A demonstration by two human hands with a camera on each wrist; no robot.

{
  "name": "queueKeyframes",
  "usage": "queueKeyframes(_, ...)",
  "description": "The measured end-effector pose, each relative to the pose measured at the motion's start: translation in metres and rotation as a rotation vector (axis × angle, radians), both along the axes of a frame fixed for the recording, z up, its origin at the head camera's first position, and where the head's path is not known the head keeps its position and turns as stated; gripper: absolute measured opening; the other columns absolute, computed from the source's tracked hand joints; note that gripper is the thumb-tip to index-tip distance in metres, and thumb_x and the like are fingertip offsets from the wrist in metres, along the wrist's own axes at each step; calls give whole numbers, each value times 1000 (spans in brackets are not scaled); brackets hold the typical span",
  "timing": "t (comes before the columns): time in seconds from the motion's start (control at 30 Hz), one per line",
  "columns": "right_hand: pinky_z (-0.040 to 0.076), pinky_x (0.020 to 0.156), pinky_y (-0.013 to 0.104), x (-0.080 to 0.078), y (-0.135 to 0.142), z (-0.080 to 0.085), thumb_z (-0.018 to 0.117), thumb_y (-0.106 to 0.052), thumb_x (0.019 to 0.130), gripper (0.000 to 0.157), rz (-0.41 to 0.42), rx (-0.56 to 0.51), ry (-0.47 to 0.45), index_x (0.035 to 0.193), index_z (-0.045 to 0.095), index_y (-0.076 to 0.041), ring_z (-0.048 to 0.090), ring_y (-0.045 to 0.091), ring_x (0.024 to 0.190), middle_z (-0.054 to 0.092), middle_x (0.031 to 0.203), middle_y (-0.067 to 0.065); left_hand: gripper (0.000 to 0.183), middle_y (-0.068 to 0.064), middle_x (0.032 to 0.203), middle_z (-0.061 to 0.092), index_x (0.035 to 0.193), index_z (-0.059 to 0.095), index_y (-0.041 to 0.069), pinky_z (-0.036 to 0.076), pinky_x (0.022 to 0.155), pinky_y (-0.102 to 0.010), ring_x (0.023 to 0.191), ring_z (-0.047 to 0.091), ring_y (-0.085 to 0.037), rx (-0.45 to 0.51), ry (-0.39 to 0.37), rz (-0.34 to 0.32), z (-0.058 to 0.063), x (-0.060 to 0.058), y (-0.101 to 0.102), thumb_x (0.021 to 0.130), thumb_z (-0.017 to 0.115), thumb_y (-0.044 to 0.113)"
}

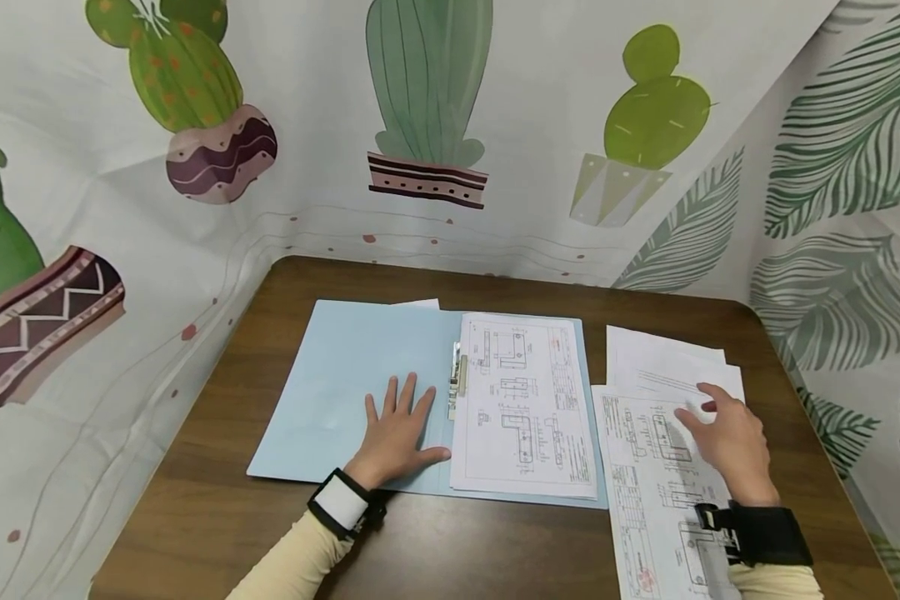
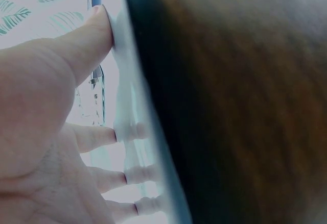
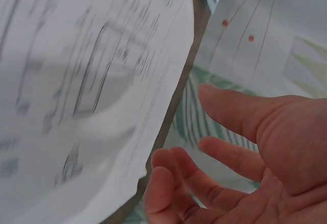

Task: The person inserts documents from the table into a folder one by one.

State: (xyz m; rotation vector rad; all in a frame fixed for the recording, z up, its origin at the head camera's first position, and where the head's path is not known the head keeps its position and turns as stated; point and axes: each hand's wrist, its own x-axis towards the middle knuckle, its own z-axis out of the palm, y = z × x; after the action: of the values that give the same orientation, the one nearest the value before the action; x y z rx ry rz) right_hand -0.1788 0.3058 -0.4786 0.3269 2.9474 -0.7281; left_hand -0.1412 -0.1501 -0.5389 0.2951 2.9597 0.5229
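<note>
A light blue folder (image 1: 337, 375) lies open on the table, a stack of printed technical drawings (image 1: 525, 400) on its right side beside the metal clip (image 1: 458, 377). My left hand (image 1: 396, 429) rests on the folder's left cover with fingers spread, the thumb toward the stack. In the left wrist view, the fingertips (image 2: 97, 137) touch the glossy cover. My right hand (image 1: 731, 437) hovers over a loose drawing sheet (image 1: 630, 500) right of the folder. Its fingers are loosely bent and nothing is between them; the right wrist view has the hand (image 3: 240, 168) beside the sheet's edge.
More loose white sheets (image 1: 663, 342) lie behind the drawing sheet, partly under it. A white paper corner (image 1: 420, 303) sticks out behind the folder's back edge. The brown wooden table (image 1: 480, 542) backs onto a cloth (image 1: 322, 217) printed with cacti and leaves.
</note>
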Motion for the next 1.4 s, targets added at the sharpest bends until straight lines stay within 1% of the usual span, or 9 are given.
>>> queueKeyframes(0.1, 44, 74, 60, 3, 13, 2, 69, -28, 98, 72, -33, 14, -41, 154, 35, 3, 50, 56, 108, 48, 137, 37, 102, -25, 167, 21, 157, 42, 7, 8, 109, -81, 153, 10, -53, -7, -6, 2, 0, 0, 0, 79, 80, 62)
queueKeyframes(0.2, 43, 76, 63, 7, 24, 3, 70, -28, 97, 75, -54, 35, -55, 154, 34, 4, 47, 58, 111, 46, 137, 38, 102, -25, 167, 20, 157, 42, 7, 8, 109, -81, 153, 10, -53, -10, -9, 0, 0, -1, 0, 80, 80, 62)
queueKeyframes(0.3, 43, 73, 62, 11, 34, 2, 71, -26, 96, 77, -65, 55, -53, 154, 33, 6, 49, 57, 108, 45, 135, 38, 102, -25, 167, 20, 157, 42, 7, 8, 109, -82, 153, 10, -53, -13, -6, -4, 0, -1, -1, 80, 80, 62)
queueKeyframes(0.43, 43, 72, 62, 15, 44, 1, 72, -25, 95, 79, -83, 57, -61, 155, 30, 6, 49, 57, 105, 44, 134, 39, 102, -26, 167, 21, 156, 43, 7, 8, 109, -82, 153, 10, -53, -6, -1, -4, 1, 0, -1, 79, 80, 63)
queueKeyframes(0.63, 43, 72, 62, 19, 55, 0, 73, -28, 95, 82, -98, 51, -94, 155, 28, 5, 47, 60, 109, 44, 133, 40, 102, -25, 167, 20, 157, 42, 8, 8, 109, -81, 153, 9, -53, -12, -8, -3, -1, 0, 0, 79, 80, 63)
queueKeyframes(0.77, 44, 72, 62, 19, 57, 0, 72, -30, 95, 84, -103, 54, -108, 156, 27, 6, 47, 61, 111, 43, 135, 41, 102, -25, 167, 20, 157, 43, 8, 8, 109, -81, 153, 9, -53, -11, -4, -3, -1, -1, -1, 79, 80, 63)
queueKeyframes(1.1, 45, 68, 55, 22, 59, -3, 72, -32, 96, 84, -83, 36, -122, 156, 27, 7, 52, 57, 102, 43, 133, 41, 101, -26, 167, 21, 156, 43, 7, 8, 109, -82, 153, 9, -53, -9, -7, -7, -1, 0, -1, 80, 80, 62)
queueKeyframes(1.27, 45, 67, 55, 20, 57, -4, 73, -28, 95, 83, -93, 39, -123, 155, 28, 7, 52, 58, 103, 42, 134, 41, 101, -26, 166, 21, 156, 43, 6, 8, 109, -82, 153, 9, -53, -3, -4, -7, 1, -1, -1, 80, 80, 62)
queueKeyframes(1.4, 45, 70, 59, 20, 56, -7, 73, -29, 95, 85, -96, 39, -132, 156, 26, 7, 50, 58, 104, 41, 134, 42, 101, -26, 166, 22, 156, 43, 6, 8, 109, -82, 152, 10, -53, -5, -2, -10, 1, 0, -1, 80, 80, 61)
